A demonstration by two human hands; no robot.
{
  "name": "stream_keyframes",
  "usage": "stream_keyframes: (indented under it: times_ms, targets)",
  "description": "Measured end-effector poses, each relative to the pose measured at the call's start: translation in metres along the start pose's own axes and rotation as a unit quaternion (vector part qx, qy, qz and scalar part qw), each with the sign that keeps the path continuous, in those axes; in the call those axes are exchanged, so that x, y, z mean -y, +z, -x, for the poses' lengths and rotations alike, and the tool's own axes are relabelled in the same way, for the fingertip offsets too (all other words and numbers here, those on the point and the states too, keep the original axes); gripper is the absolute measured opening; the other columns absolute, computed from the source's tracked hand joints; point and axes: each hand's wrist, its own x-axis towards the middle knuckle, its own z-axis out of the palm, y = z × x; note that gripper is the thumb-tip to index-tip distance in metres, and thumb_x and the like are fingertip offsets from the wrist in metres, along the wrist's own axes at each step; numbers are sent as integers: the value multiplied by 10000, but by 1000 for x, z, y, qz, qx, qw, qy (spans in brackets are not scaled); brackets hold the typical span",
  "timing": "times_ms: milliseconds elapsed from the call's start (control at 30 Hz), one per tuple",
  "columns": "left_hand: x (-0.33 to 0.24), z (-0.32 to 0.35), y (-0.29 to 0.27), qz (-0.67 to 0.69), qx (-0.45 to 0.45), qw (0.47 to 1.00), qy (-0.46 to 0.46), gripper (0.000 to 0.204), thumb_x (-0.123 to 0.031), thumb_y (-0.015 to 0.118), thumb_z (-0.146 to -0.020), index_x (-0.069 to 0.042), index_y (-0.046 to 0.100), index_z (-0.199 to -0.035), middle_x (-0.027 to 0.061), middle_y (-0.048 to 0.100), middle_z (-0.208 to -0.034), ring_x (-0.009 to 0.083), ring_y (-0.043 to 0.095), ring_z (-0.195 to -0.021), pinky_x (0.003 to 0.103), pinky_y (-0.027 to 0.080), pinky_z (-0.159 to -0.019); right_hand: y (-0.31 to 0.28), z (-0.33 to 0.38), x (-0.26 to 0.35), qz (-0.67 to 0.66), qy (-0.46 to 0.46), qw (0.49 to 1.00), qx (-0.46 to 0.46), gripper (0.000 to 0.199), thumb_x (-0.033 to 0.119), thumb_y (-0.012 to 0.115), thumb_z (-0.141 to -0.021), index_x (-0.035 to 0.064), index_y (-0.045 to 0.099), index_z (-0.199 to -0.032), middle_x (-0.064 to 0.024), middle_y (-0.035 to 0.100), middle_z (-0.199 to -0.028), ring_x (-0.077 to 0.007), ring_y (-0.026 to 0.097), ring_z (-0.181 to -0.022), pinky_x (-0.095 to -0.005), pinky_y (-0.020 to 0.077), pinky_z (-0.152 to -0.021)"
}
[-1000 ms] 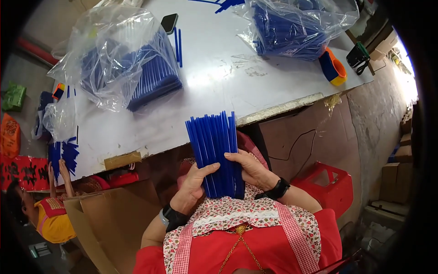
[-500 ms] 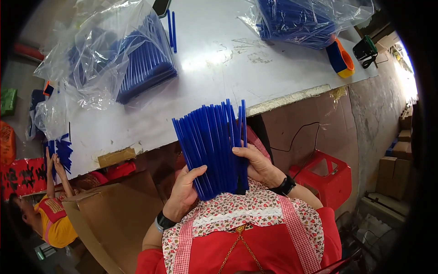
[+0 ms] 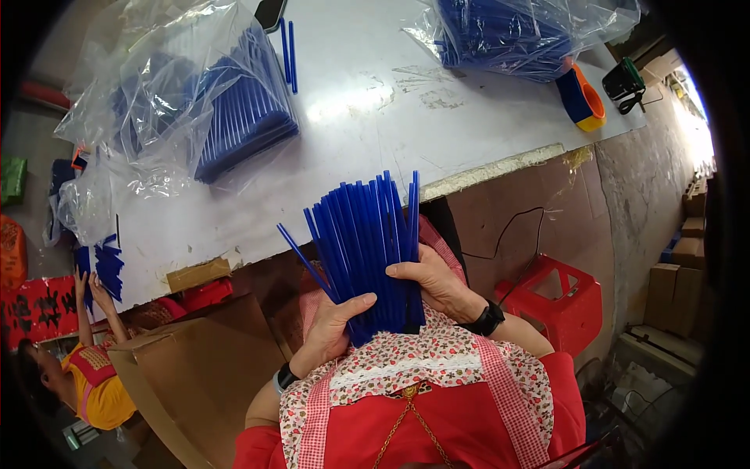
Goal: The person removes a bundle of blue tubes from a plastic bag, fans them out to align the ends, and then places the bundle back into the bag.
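A fanned bundle of thin blue plastic tubes stands upright in front of my apron, lower ends against the floral cloth. My left hand is closed around its lower left side, thumb across the front. On the other side my right hand grips the bundle, its thumb pressed on the front and its fingers hidden behind. One tube at the left leans outward, apart from the rest. The tubes' tops are uneven, with a few on the right sticking up higher.
On the white table lie a bagged stack of blue tubes, two loose tubes, another bag and a tape roll. A red stool stands right, a cardboard box left. A co-worker handles blue pieces.
My left hand has moved right and squeezed the bundle narrower. The leftmost tube now tilts out to the left. My right thumb has slid slightly left and down.
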Motion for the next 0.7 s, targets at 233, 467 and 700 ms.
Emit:
stream_keyframes:
  times_ms: [233,467,700]
  targets:
    - [6,1,0,-3,5,1000,-11,518,3,691,-802,-24,496,-1282,109,598,-1206,212,595,-1075,355,485,-950,2,0,-2,2,-4,1000,-6,447,15,643,-831,-22,486,-1248,-136,597,-1176,-204,603,-1046,-364,489,-949]
    - [5,4,-2,-14,-2,1000,-14,526,7,688,-802,-26,491,-1289,106,598,-1208,214,594,-1078,356,487,-948,7,2,-2,0,11,1000,-27,432,15,650,-833,-18,494,-1234,-138,604,-1141,-203,611,-1023,-343,518,-908]
    - [6,4,-3,5,4,1000,-17,516,-4,675,-815,-26,485,-1294,107,594,-1210,210,591,-1081,353,488,-946,9,0,-2,3,-8,1000,-19,381,27,652,-841,-16,510,-1192,-132,608,-1113,-199,627,-971,-336,538,-879]
